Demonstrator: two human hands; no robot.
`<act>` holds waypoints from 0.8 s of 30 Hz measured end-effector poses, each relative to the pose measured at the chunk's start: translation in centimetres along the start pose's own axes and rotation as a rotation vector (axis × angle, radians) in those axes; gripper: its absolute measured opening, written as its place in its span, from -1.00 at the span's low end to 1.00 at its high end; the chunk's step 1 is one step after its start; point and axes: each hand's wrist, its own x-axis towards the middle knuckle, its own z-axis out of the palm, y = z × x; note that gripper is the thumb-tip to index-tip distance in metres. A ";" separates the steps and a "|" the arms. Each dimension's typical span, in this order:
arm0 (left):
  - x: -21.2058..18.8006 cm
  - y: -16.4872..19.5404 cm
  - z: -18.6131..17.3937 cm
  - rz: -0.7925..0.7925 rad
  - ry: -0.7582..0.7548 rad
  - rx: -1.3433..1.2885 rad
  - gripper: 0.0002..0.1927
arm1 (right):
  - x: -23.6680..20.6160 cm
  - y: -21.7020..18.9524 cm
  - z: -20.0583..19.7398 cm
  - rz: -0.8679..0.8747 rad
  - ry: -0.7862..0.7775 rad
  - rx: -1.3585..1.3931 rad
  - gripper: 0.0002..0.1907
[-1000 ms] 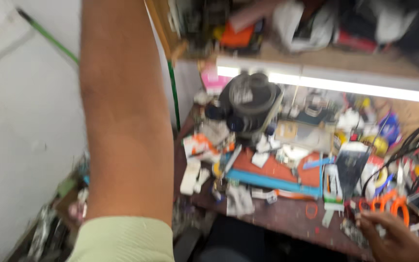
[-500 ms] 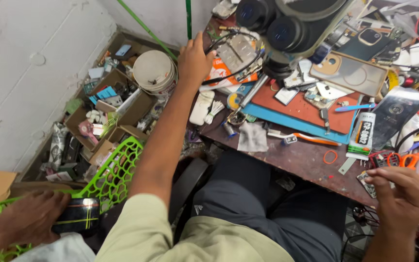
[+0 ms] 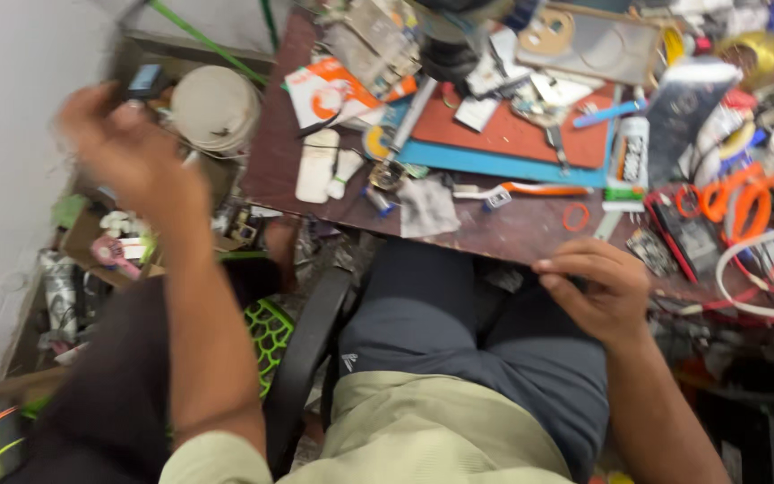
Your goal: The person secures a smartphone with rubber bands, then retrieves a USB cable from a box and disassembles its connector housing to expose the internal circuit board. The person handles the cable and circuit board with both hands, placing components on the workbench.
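My left hand (image 3: pixel 127 152) is blurred and stretched out to the left, over open boxes of small parts (image 3: pixel 105 246) beside the table. A small dark object with a blue face (image 3: pixel 145 81) sits at its fingertips; the blur hides whether the fingers grip it. Next to this hand is a round white lid-like thing (image 3: pixel 217 108). My right hand (image 3: pixel 597 287) rests on the front edge of the brown table (image 3: pixel 494 235) above my lap, with its fingers curled over the edge.
The table is crowded: a red and blue mat (image 3: pixel 512 134), an orange toothbrush (image 3: pixel 530 190), a glue tube (image 3: pixel 633 161), orange scissors (image 3: pixel 736 197), cables. A black chair arm (image 3: pixel 306 358), a green basket (image 3: pixel 266 332) and a dark blurred shape (image 3: pixel 109 403) lie at lower left.
My left hand left the table's far left corner and swung left over the parts boxes. My right hand slid left along the table edge. The view shifted down and right.
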 end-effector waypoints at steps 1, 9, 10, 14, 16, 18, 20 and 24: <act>-1.2 1.1 -1.6 -0.012 0.079 -0.159 -0.74 | 0.0 -0.5 0.2 -0.003 -0.024 0.060 -0.83; -5.9 16.2 -1.3 -0.070 -0.116 -0.650 -0.71 | -2.3 -6.1 -4.1 -0.006 0.375 0.282 -0.78; -5.2 18.2 -0.5 -0.089 -0.272 -0.661 -0.72 | -2.3 -6.2 -4.2 -0.002 0.416 0.275 -0.76; -3.2 25.1 1.5 -0.098 -0.776 -0.279 -0.92 | 0.4 -3.2 -2.0 0.169 0.268 -0.185 -0.77; -3.8 26.5 3.0 -0.250 -0.866 -0.345 -0.82 | 2.3 -0.7 0.3 0.236 0.124 -0.296 -0.53; -4.0 25.8 4.2 0.255 -1.002 -0.187 -0.64 | 3.4 1.4 3.0 0.210 0.059 -0.400 -0.36; -4.9 24.2 5.8 0.259 -0.989 -0.333 -0.64 | 4.0 3.4 5.0 0.036 0.018 -0.514 -0.39; -5.6 21.3 6.4 0.219 -0.959 -0.479 -0.65 | 3.4 5.9 4.8 -0.035 -0.008 -0.478 -0.72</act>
